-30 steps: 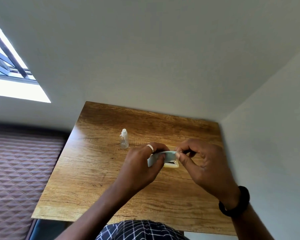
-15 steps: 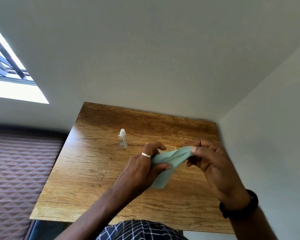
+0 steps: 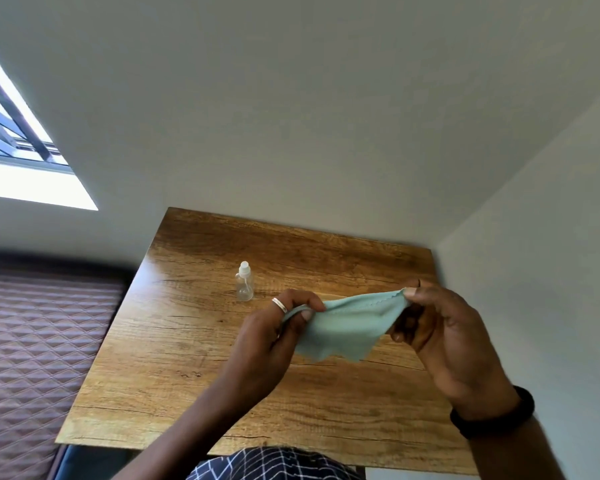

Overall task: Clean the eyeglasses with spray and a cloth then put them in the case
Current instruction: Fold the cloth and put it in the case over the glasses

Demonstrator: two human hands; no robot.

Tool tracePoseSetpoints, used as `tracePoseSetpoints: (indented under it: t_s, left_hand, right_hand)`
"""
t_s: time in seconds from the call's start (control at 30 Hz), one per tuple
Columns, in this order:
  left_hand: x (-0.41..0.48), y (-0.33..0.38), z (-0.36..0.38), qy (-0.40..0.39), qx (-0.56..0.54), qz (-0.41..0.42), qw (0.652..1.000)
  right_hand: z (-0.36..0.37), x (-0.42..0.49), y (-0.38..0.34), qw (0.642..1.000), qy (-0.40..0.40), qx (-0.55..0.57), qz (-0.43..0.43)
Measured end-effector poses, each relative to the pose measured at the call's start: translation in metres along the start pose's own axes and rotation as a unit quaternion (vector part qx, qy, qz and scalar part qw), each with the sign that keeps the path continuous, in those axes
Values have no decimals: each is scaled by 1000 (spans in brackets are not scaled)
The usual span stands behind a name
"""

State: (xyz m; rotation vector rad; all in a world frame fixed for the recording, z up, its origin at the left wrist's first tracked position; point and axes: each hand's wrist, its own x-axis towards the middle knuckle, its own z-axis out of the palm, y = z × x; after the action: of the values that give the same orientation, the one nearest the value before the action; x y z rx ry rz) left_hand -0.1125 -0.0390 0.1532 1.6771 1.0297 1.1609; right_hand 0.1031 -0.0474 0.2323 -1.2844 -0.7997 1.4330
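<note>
Two hands stretched a pale green cloth (image 3: 347, 327) over the table (image 3: 174, 341).

The left hand (image 3: 271, 336), ring (image 3: 279, 304) on one finger, pinched the cloth's corner nearest the bottle (image 3: 245, 282). The right hand (image 3: 444, 334), dark band (image 3: 496, 415) at its wrist, pinched the corner farthest from the bottle. The hands were apart, with the cloth taut between them and its lower edge hanging free. The cloth hung right of the bottle and nearer the person. The clear, white-capped bottle stood upright, and any writing on it was too small to read.
</note>
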Motion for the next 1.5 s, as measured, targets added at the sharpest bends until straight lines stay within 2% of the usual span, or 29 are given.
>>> tracePoseSetpoints:
  t_s: [0.03,0.1,0.17,0.3,0.47,0.67,0.83,1.0,1.1,1.23,1.37,1.5]
  left_hand:
    - [1,4,1,-4,-65,-47,997]
    - [3,12,0,-19,-210,-134,968]
    - [4,14,-2,-35,-297,-175,938]
    - [3,17,-5,-51,-394,-207,894]
    - [2,25,-5,-37,-453,-235,859]
    - [2,23,-5,-53,-494,-277,823]
    - [1,16,-5,-43,-465,-290,835]
    - [3,14,-5,-61,-439,-313,840]
    - [1,11,-2,-73,-454,-344,819]
    - [0,6,3,-89,-470,-391,787]
    - [3,-1,4,-161,-463,-424,761]
    - [3,-10,8,-193,-465,-434,747]
  right_hand:
    - [0,0,-1,1000,4,18,10]
    - [0,1,-1,997,13,62,36]
    - [-2,2,-2,992,17,107,67]
    - [-8,4,1,978,22,168,120]
    - [-11,3,4,955,10,247,165]
    - [-10,2,13,946,24,264,189]
    - [-11,-2,12,983,4,137,118]
    - [-14,-4,6,995,-21,82,54]
    - [-15,-7,1,996,-42,69,28]
    - [-16,-9,1,996,-88,-2,5]
    - [-18,-7,1,992,-121,-42,12]
    - [-20,-8,1,988,-143,-54,6]
